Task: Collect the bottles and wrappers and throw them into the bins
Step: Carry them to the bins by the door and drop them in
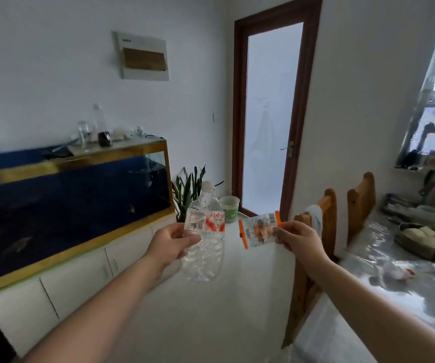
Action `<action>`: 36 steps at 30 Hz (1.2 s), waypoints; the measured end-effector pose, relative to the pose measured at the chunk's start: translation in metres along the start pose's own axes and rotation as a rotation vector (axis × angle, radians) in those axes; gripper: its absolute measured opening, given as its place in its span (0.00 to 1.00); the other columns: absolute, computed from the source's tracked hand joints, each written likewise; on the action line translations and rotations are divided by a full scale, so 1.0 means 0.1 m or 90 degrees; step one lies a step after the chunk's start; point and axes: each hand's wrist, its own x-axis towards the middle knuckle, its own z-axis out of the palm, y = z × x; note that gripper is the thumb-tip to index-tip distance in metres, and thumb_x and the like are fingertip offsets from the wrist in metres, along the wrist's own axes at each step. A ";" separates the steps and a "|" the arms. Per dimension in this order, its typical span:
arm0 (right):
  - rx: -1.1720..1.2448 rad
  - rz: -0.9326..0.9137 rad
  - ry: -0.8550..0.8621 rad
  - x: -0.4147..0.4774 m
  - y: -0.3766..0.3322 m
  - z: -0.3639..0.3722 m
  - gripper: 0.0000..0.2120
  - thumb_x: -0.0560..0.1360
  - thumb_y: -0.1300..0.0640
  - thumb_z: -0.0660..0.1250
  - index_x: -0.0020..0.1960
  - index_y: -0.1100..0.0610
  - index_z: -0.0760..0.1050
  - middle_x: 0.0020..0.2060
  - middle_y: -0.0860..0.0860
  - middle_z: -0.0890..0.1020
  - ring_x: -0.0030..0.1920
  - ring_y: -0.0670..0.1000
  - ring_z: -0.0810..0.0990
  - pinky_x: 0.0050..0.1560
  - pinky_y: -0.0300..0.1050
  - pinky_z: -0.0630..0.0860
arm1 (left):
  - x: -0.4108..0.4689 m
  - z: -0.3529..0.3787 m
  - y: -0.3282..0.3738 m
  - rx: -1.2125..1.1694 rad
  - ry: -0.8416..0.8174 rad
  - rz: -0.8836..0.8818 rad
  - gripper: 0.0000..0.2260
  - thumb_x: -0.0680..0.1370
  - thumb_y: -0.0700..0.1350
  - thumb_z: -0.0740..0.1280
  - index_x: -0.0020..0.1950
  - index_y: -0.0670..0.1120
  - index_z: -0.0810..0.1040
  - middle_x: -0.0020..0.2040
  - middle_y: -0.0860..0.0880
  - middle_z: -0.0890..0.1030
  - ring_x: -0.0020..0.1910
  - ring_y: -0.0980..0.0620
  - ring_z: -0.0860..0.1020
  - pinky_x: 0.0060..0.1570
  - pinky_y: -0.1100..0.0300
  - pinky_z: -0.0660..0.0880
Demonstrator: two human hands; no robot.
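Observation:
My left hand [170, 243] grips a clear plastic water bottle [206, 247] with a red and white label, held upright in front of me. My right hand [299, 238] pinches a small snack wrapper [259, 229] with orange edges by its right side. Both are held out at chest height over the white floor, a short gap between them. A small bin with a green band [229, 208] stands on the floor beyond the bottle, next to a potted plant.
A long fish tank [75, 203] on white cabinets [80, 279] runs along the left. Wooden chairs [326, 231] and a table [394, 284] with dishes stand on the right. A frosted glass door [271, 121] lies ahead. The plant [189, 192] stands by the tank's corner.

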 end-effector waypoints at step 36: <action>0.022 0.007 0.140 6.46 0.32 1.29 0.09 0.71 0.59 0.71 0.49 0.63 0.79 0.37 0.54 0.83 0.36 0.48 0.80 0.46 0.48 0.76 | 7.03 0.46 0.12 -0.002 -0.124 0.013 0.08 0.71 0.41 0.74 0.46 0.52 0.79 0.43 0.51 0.84 0.43 0.47 0.78 0.45 0.55 0.76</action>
